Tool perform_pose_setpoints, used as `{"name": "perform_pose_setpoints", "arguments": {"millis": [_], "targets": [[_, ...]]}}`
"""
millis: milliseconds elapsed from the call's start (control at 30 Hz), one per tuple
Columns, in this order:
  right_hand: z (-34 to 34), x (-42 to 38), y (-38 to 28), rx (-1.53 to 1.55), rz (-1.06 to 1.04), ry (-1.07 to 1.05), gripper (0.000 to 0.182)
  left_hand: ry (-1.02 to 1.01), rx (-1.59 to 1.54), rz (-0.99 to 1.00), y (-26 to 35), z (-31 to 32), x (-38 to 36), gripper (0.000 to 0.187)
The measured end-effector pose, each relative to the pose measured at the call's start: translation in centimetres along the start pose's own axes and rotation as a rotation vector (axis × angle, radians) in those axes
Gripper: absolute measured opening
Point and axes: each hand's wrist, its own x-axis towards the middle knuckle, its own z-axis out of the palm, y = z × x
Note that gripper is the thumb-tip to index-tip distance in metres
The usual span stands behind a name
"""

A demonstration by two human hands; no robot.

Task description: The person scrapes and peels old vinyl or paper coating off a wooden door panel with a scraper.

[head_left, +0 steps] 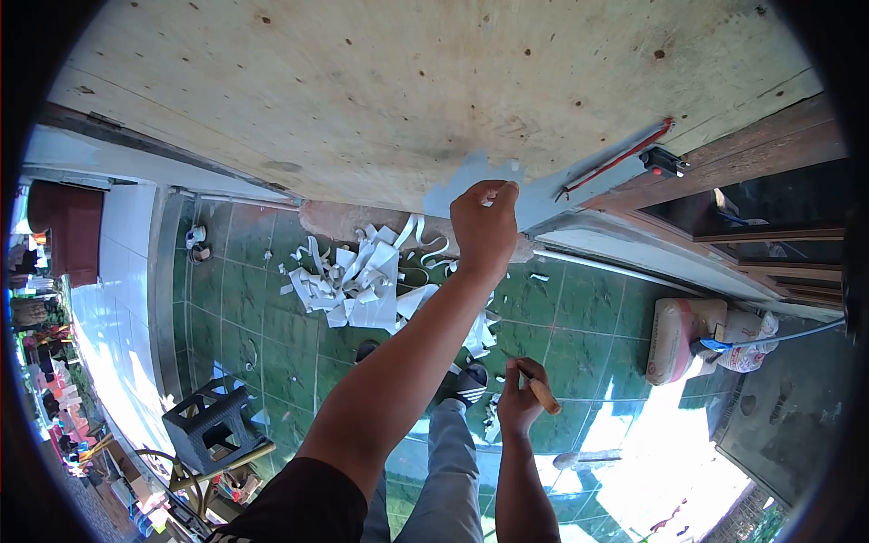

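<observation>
A wide wooden panel (389, 90) with dark knots fills the upper view. At its lower edge is a grey-white patch (548, 201). My left hand (486, 226) is raised against this patch, its fingers closed in a pinch; a small pale bit shows near the fingertips, too small to name. Lower right, my right hand (520, 398) is wrapped round a wooden handle (545, 396); the rest of that tool is hidden. Beneath my left arm, a pile of white strips and scraps (367, 285) lies on the green tiled floor (588, 303).
A dark plastic stool (213, 425) stands at lower left. Sacks (683, 339) rest at the right beside a blue hose (797, 335). A red cable (620, 163) runs to a black box (663, 163) near the wooden window frame (760, 145). My feet are below.
</observation>
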Motion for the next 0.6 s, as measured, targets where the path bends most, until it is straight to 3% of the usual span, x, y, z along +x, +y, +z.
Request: {"name": "perform_pose_setpoints", "arguments": {"millis": [167, 300, 400, 500, 600], "targets": [[0.4, -0.8, 0.0, -0.027, 0.015, -0.02, 0.013, -0.061, 0.137, -0.015, -3.0, -1.4, -1.5, 0.028], [0.8, -1.0, -0.2, 0.002, -0.024, 0.029, 0.012, 0.009, 0.192, 0.21, -1.4, -0.3, 0.5, 0.035], [0.7, -1.5, -0.1, 0.019, 0.009, 0.0, 0.012, -0.182, 0.216, 0.02, 1.6, 0.1, 2.5, 0.04], [0.6, -1.9, 0.0, 0.017, 0.037, -0.033, 0.013, -0.047, 0.029, 0.158, 0.7, 1.3, 2.8, 0.039], [0.6, -2.5, 0.2, 0.025, 0.041, -0.043, 0.013, -0.063, 0.058, 0.109, -0.5, 0.5, 2.7, 0.035]]}}
